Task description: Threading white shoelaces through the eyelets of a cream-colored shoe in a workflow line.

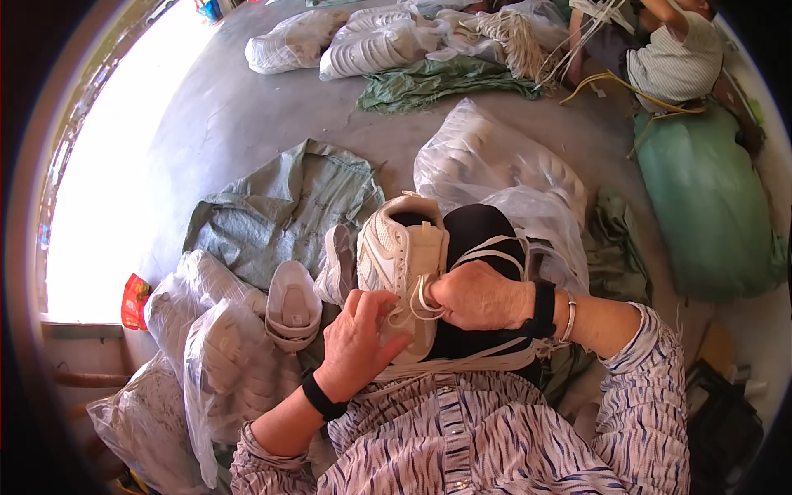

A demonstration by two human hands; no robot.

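A beige and white sneaker [384, 256] rests on my lap, its heel opening away from me and its toe toward me. My right hand [481, 299] is closed on a pale shoelace [423, 295], which loops over the sneaker's front. On the left side of the toe is my left hand [359, 334], its thumb and fingers apart and curved, touching the shoe. More loose laces [474, 363] lie across my lap, and some drape over my dark-clothed knee [478, 227].
Left of me are a white shoe [294, 305], a grey-white shoe [336, 264] and plastic bags of shoes [227, 351]. Ahead lie a green sack [289, 202] and a clear bag of shoes [495, 157]. A person [672, 62] sits by a stuffed green sack [705, 206].
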